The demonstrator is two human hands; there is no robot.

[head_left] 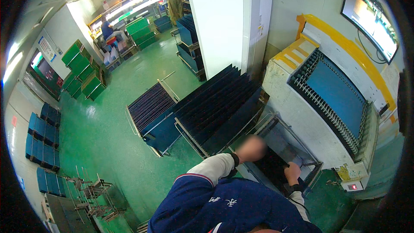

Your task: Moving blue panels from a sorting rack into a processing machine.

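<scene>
I am gripping a dark panel (275,166) with my right hand (292,172), a metal rack (299,138) standing beside it; my left hand (251,148) is appearing blurred, its grip unclear.

I see the left arm (211,169) reaching forward, elbow out, the left hand (251,148) too blurred to read; the right hand (292,173) sits closer in, fingers curled.

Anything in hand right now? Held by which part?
The right hand appears to hold a dark panel by its right-hand edge; the left hand is blurred, its hold unclear.
</scene>
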